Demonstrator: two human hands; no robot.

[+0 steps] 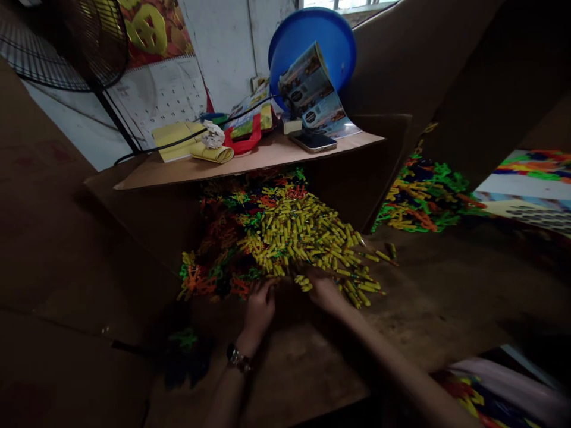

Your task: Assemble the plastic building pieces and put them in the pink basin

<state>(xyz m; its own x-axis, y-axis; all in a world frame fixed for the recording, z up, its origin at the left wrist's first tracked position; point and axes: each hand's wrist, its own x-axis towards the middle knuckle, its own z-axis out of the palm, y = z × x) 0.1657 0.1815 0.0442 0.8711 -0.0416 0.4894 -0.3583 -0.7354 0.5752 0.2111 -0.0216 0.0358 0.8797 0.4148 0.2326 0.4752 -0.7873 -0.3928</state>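
Note:
A heap of short yellow sticks (pixel 307 229) with coloured ends, perhaps crayons, spills out from under a cardboard shelf onto the brown work surface (pixel 294 362). At the front edge of the heap, my right hand (pixel 325 292) has its fingers curled at a small bunch of yellow sticks (pixel 304 283); its fingertips are partly hidden in shadow. My left hand (pixel 261 302), with a watch (pixel 238 358) on the wrist, is beside it, fingers bent inward. What those fingers hold, if anything, is too dark to see. Orange and green plastic pieces (pixel 198 279) lie left of the heap.
Above the heap, the cardboard shelf (pixel 263 156) carries a phone (pixel 313 141), red tape (pixel 244 144) and papers. A blue basin (pixel 343 50) leans behind. A fan (pixel 62 44) stands at left. More coloured pieces (pixel 428 196) lie at right.

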